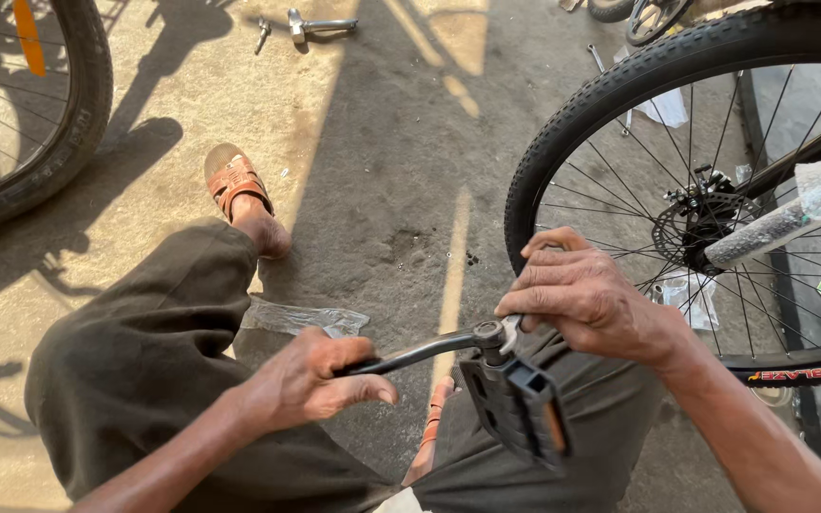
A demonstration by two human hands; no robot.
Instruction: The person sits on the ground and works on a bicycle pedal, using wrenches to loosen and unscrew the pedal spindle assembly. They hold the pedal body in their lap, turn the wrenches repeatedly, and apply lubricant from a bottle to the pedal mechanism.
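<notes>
The crank arm [420, 353] in my left hand [311, 380] is dark metal with a smooth, faintly glossy sheen, and the wrench [508, 330] under my right hand [582, 294] is bright bare steel. The pedal [517, 404] is matt black moulded plastic with an orange reflector set in its edge. My trousers [144, 351] are soft dull cloth, the tyre [620, 85] is knobbly matt rubber around thin shiny spokes, and the ground [382, 142] is rough, dusty concrete.
</notes>
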